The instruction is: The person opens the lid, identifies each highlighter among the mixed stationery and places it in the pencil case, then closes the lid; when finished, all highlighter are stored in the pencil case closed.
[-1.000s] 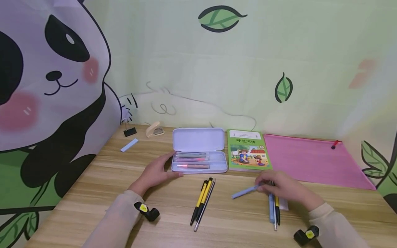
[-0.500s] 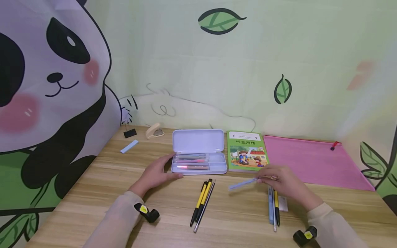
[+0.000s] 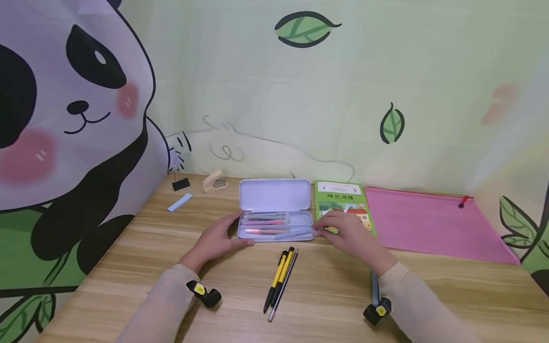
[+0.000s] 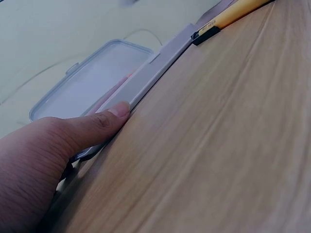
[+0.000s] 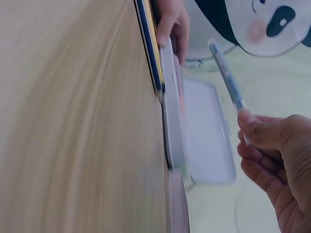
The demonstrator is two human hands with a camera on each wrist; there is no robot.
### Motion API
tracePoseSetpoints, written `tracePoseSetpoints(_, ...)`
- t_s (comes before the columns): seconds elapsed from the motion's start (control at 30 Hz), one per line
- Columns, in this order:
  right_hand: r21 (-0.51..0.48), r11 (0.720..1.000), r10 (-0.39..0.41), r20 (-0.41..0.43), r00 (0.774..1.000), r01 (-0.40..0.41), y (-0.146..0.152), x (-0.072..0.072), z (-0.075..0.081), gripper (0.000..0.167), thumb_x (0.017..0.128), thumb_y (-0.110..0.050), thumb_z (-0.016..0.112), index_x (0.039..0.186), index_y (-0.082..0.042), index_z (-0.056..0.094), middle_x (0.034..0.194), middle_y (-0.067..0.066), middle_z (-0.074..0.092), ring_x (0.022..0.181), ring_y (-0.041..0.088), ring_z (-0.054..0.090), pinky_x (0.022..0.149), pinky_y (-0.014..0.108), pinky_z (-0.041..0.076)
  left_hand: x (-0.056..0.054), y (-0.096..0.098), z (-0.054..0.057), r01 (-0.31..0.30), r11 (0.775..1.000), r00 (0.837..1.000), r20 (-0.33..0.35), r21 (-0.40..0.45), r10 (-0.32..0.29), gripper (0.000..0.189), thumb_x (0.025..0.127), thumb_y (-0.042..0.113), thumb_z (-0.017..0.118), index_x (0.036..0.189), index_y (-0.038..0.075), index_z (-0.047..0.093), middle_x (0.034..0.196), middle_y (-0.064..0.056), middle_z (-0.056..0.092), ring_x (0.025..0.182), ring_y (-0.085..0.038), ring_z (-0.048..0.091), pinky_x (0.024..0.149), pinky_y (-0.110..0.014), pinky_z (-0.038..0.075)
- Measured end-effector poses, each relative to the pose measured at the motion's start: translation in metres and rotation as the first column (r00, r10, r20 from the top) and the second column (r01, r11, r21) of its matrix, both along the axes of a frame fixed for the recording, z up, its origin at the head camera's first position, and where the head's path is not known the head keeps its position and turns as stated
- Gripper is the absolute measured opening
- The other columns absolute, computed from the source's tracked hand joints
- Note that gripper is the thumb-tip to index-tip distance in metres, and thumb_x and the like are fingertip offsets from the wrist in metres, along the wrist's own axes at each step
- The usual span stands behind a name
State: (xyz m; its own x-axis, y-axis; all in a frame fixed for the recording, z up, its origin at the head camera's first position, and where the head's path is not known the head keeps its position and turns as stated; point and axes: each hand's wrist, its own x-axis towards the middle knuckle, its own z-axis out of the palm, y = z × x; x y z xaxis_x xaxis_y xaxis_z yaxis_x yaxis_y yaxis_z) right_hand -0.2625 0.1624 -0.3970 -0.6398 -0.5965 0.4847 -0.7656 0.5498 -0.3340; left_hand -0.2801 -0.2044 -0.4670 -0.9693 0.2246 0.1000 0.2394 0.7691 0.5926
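An open pale lilac pencil case (image 3: 274, 196) lies on the wooden table, its lid tipped back. Several pens (image 3: 263, 222) lie in its left part. With thumb and fingers my left hand (image 3: 216, 242) grips the case's left end; in the left wrist view the thumb (image 4: 104, 125) presses on its front wall. My right hand (image 3: 351, 237) pinches a light blue pen (image 3: 293, 234) by one end, over the front right of the case. The right wrist view shows that pen (image 5: 227, 75) raised above the case, touching nothing else.
Two yellow-and-black pens (image 3: 279, 281) and a pencil (image 3: 283, 286) lie in front. My right forearm mostly hides a blue stick (image 3: 375, 288). A green book (image 3: 340, 188) and pink zip pouch (image 3: 433, 224) lie right; stapler (image 3: 214, 181), binder clip (image 3: 180, 184) and blue strip (image 3: 179, 202) lie left.
My right hand has lifted the light blue pen off the right-hand group and carried it left and away from me, over the case. My left hand has stayed put.
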Motion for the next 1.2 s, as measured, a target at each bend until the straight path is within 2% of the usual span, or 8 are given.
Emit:
tracePoseSetpoints(0.13, 0.001, 1.000, -0.008, 0.037, 0.999, 0.008, -0.025, -0.005, -0.001, 0.013, 0.087, -0.014, 0.080, 0.100, -0.011, 0.079, 0.095, -0.003, 0.074, 0.086, 0.012, 0.067, 0.075, 0.037, 0.057, 0.000, 0.000, 0.000, 0.003, 1.000, 1.000, -0.002, 0.007, -0.003, 0.110, 0.071, 0.077, 0.072, 0.158, 0.021, 0.035, 0.158, -0.009, 0.040, 0.146, -0.032, 0.035, 0.117, -0.055, 0.030)
tracePoseSetpoints(0.27, 0.014, 1.000, -0.028, 0.072, 0.997, 0.027, -0.041, -0.009, -0.004, 0.013, 0.090, -0.014, 0.078, 0.101, -0.008, 0.078, 0.091, -0.001, 0.074, 0.080, 0.009, 0.065, 0.069, 0.030, 0.058, 0.001, 0.001, 0.000, 0.013, 1.000, 1.000, -0.008, 0.012, -0.013, 0.107, 0.073, 0.073, 0.075, 0.157, 0.021, 0.036, 0.157, -0.008, 0.041, 0.145, -0.031, 0.036, 0.117, -0.054, 0.031)
tracePoseSetpoints(0.4, 0.042, 0.998, -0.049, 0.076, 0.996, 0.046, -0.054, -0.013, -0.008, 0.012, 0.090, -0.013, 0.077, 0.101, -0.008, 0.078, 0.090, -0.001, 0.073, 0.080, 0.009, 0.064, 0.069, 0.025, 0.056, 0.001, 0.001, 0.000, 0.015, 1.000, 1.000, -0.005, 0.006, -0.015, 0.106, 0.074, 0.072, 0.075, 0.158, 0.021, 0.035, 0.157, -0.009, 0.041, 0.145, -0.032, 0.037, 0.116, -0.054, 0.031)
tracePoseSetpoints(0.7, 0.107, 0.991, -0.083, 0.079, 0.993, 0.075, -0.083, -0.019, -0.015, 0.011, 0.089, -0.010, 0.076, 0.099, -0.007, 0.078, 0.089, 0.003, 0.075, 0.078, 0.013, 0.067, 0.070, 0.024, 0.057, 0.001, 0.000, 0.003, 0.011, 1.000, 1.000, 0.001, 0.007, -0.011, 0.105, 0.074, 0.070, 0.076, 0.158, 0.021, 0.035, 0.157, -0.009, 0.041, 0.145, -0.032, 0.036, 0.117, -0.055, 0.030)
tracePoseSetpoints(0.8, 0.111, 0.990, -0.094, 0.090, 0.992, 0.083, -0.089, -0.019, -0.018, 0.011, 0.090, -0.012, 0.077, 0.100, -0.007, 0.078, 0.088, 0.002, 0.074, 0.078, 0.012, 0.067, 0.070, 0.025, 0.056, 0.001, -0.001, 0.003, 0.010, 1.000, 1.000, 0.004, 0.003, -0.010, 0.105, 0.075, 0.070, 0.076, 0.158, 0.021, 0.035, 0.158, -0.009, 0.040, 0.145, -0.032, 0.036, 0.117, -0.055, 0.030)
tracePoseSetpoints(0.97, 0.120, 0.992, -0.057, 0.117, 0.992, 0.043, -0.093, -0.020, -0.023, 0.014, 0.091, -0.012, 0.076, 0.104, -0.006, 0.077, 0.091, 0.003, 0.074, 0.081, 0.013, 0.067, 0.073, 0.027, 0.057, 0.002, -0.001, 0.004, 0.010, 1.000, 1.000, 0.004, 0.001, -0.010, 0.103, 0.076, 0.069, 0.076, 0.158, 0.021, 0.035, 0.158, -0.009, 0.040, 0.145, -0.032, 0.035, 0.117, -0.055, 0.030)
tracePoseSetpoints(1.2, 0.081, 0.995, -0.061, 0.153, 0.986, 0.049, -0.089, -0.018, -0.019, 0.019, 0.090, -0.013, 0.076, 0.107, -0.004, 0.075, 0.098, 0.007, 0.074, 0.090, 0.019, 0.069, 0.080, 0.033, 0.059, 0.003, -0.001, 0.004, 0.008, 1.000, 1.000, 0.000, 0.005, -0.008, 0.103, 0.076, 0.069, 0.075, 0.158, 0.021, 0.035, 0.158, -0.008, 0.040, 0.146, -0.032, 0.035, 0.117, -0.056, 0.030)
